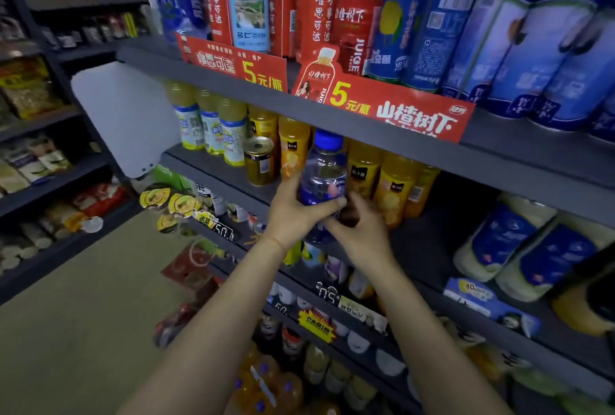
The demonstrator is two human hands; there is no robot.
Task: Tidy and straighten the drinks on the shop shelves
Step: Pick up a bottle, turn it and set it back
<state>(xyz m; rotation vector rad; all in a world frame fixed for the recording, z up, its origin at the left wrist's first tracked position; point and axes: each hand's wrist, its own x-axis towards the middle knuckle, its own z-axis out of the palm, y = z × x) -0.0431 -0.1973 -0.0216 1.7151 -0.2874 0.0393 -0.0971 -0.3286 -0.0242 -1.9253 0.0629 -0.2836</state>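
Two hands meet on one clear bottle with a blue cap (323, 175) at the centre of the frame, in front of the middle shelf (213, 166). The left hand (296, 211) wraps the bottle's lower half, thumb laid across the front of the blue label, so its grip is closed around the bottle. The right hand (361, 231) comes in from the lower right with its fingers curled at the bottle's base; those fingers seem to pinch or steady the bottom, though the exact contact is partly hidden behind the left thumb.

The bottle stands roughly upright, just in front of a row of orange juice bottles (391, 191) and to the right of a gold-lidded can (260, 161). Whether its base rests on the shelf or is held off it cannot be told from here.

Judging by this, the step in hand is handling a single stray drink: a blue-capped water-like bottle does not match the orange row behind it. The next move probably calls for either turning it label-forward and seating it squarely at the shelf edge, or carrying it off to matching stock. Either way it needs a firm hold low on the body and care not to knock the can or the orange bottles close behind.
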